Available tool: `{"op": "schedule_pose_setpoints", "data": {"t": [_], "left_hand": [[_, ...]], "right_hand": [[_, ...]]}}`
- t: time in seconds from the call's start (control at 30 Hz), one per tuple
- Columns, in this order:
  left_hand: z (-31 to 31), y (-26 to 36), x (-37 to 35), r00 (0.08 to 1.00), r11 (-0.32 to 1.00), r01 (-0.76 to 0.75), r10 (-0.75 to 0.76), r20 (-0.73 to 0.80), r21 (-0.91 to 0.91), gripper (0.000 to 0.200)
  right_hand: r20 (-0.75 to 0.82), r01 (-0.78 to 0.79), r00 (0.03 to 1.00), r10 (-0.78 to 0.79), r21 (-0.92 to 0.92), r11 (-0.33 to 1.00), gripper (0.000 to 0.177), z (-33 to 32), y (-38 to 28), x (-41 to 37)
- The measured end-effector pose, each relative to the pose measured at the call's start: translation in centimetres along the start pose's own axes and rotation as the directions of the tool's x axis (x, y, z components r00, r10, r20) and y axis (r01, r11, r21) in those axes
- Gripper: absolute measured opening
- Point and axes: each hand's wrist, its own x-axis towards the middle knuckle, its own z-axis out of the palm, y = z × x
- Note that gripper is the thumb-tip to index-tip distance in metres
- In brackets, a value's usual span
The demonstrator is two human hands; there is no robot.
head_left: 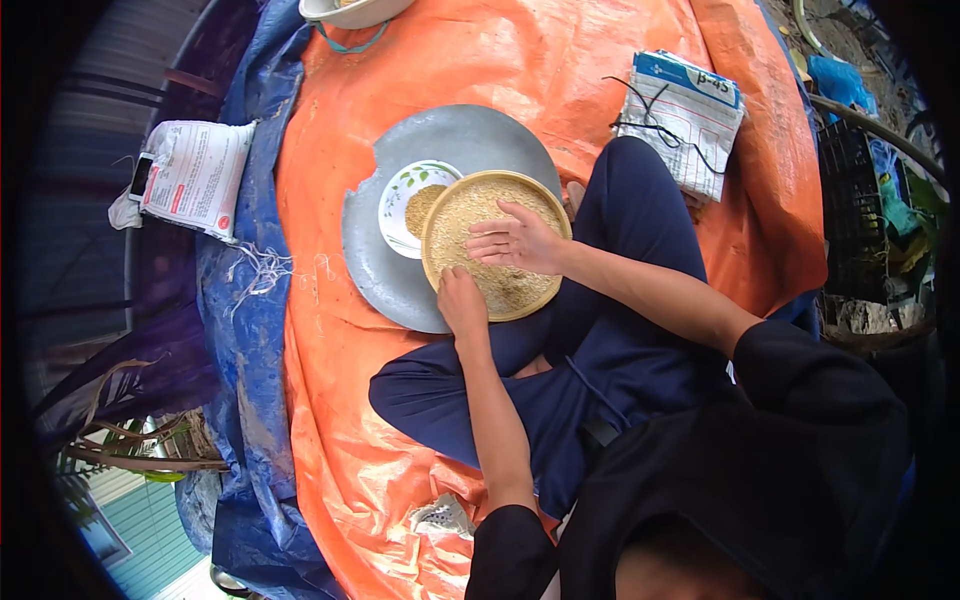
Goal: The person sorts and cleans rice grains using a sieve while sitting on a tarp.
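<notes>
A round, shallow tan tray (553,285), perhaps a sieve, holds a layer of pale, straw-coloured grain (505,205). My left hand (463,303) has its fingers curled at the tray's near left rim. Over the grain is my right hand (517,240), palm showing and fingers stretched out, with nothing in it. A white bowl (394,225) with green leaf patterns stands beside the tray, partly covered by its edge. Browner grain (424,208) lies in that bowl. Under both is a grey round platter (390,300) with a chipped edge.
My crossed legs (640,200) border the tray. An orange tarp (350,440) lies over a blue one (240,330). A printed white sack (690,125) with black cord is on the right, another white bag (200,175) on the left. Part of a container (355,14) shows at top.
</notes>
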Motion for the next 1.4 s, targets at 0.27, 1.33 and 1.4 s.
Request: {"op": "schedule_pose_setpoints", "data": {"t": [0.27, 1.33, 1.4], "left_hand": [[0.1, 0.1, 0.2, 1.0, 0.998, 0.02, -0.019, 0.01, -0.056, 0.008], [-4.0, 2.2, 0.4, 0.981, 0.863, 0.11, -0.174, -0.084, -0.493, 0.026], [-4.2, 3.3, 0.2, 0.982, 0.806, 0.062, -0.153, -0.107, -0.589, 0.028]], "right_hand": [[0.003, 0.023, 1.0, -0.023, 0.019, 1.0, 0.076, -0.3, 0.1, -0.2], [-0.138, -0.22, 0.971, 0.194, -0.214, 0.952, 0.073, -2.8, 1.9, 1.0], [-0.111, -0.247, 0.967, 0.229, -0.183, 0.952, 0.071, -3.4, 2.3, 1.5]]}}
